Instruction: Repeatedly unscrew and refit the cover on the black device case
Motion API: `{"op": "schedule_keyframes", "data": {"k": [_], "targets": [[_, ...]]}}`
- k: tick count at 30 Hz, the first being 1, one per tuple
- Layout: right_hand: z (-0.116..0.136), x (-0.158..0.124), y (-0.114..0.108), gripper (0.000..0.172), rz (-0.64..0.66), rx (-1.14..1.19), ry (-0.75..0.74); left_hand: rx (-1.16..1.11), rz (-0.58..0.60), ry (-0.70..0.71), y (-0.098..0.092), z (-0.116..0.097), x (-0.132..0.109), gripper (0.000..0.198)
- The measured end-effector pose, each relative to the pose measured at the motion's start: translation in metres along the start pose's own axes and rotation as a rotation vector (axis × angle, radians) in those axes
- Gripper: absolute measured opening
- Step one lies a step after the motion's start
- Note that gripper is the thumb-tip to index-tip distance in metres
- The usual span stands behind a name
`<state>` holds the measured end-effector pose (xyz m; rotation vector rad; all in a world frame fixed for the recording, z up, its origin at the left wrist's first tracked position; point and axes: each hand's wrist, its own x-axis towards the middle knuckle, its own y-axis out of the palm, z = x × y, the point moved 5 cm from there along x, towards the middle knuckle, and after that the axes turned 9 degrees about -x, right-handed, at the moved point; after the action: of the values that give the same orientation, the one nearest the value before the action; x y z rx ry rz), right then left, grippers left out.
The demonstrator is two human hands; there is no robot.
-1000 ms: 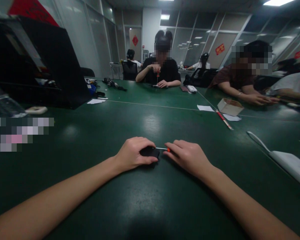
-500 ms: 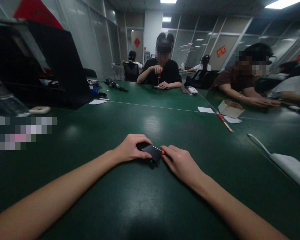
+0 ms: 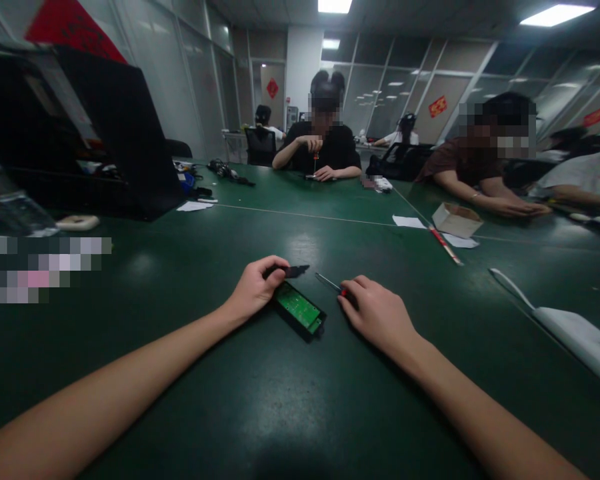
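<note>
My left hand (image 3: 261, 283) is closed on a thin black cover (image 3: 296, 271), tilted up at the far side of an opened black case. Inside that case lies a green circuit board (image 3: 299, 310), facing up on the table. The case's black rim (image 3: 293, 325) shows along the near side. My right hand (image 3: 375, 308) grips a screwdriver (image 3: 329, 283) by its handle, which has some red or orange on it. The metal shaft points left toward the cover and touches neither the cover nor the board.
The green table (image 3: 280, 413) spreads all around. A white device with a cord loop (image 3: 575, 333) lies at the right. Beyond it are an open box (image 3: 457, 220) and a red-and-white stick (image 3: 446, 245). A large black box (image 3: 125, 133) stands left. Across the table, a person (image 3: 325, 147) handles a screwdriver.
The cover has come off the case in my left hand, moving up and away and exposing the green board. My right hand has drawn back slightly right with the screwdriver.
</note>
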<state>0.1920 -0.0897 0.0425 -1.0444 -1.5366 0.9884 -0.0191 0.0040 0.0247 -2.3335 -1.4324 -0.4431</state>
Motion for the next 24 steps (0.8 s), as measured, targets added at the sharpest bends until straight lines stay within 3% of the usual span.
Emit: {"op": "schedule_keyframes", "data": {"k": [5, 7, 9, 10, 15, 19, 24], "targets": [[0.019, -0.005, -0.018, 0.034, -0.14, 0.084, -0.138, -0.502, -0.285, -0.175, -0.009, 0.02, 0.006, 0.064], [0.035, -0.01, -0.026, 0.048, -0.196, 0.196, -0.223, -0.64, -0.325, -0.24, -0.009, 0.024, 0.007, 0.058], [0.05, -0.014, -0.027, 0.068, -0.177, 0.258, -0.248, -0.7, -0.332, -0.271, -0.009, 0.025, 0.008, 0.053], [0.055, -0.016, -0.025, 0.07, -0.15, 0.266, -0.236, -0.72, -0.332, -0.275, -0.009, 0.024, 0.009, 0.051], [0.06, -0.016, -0.014, 0.042, -0.125, 0.395, -0.199, -0.913, -0.324, -0.376, -0.009, 0.03, 0.01, 0.054], [0.037, -0.014, -0.018, 0.042, -0.298, 0.624, -0.152, -1.078, -0.266, -0.429, -0.009, 0.03, 0.012, 0.061], [0.013, -0.013, -0.024, 0.028, -0.496, 0.666, -0.075, -1.143, -0.177, -0.466, -0.005, 0.02, 0.011, 0.063]]}}
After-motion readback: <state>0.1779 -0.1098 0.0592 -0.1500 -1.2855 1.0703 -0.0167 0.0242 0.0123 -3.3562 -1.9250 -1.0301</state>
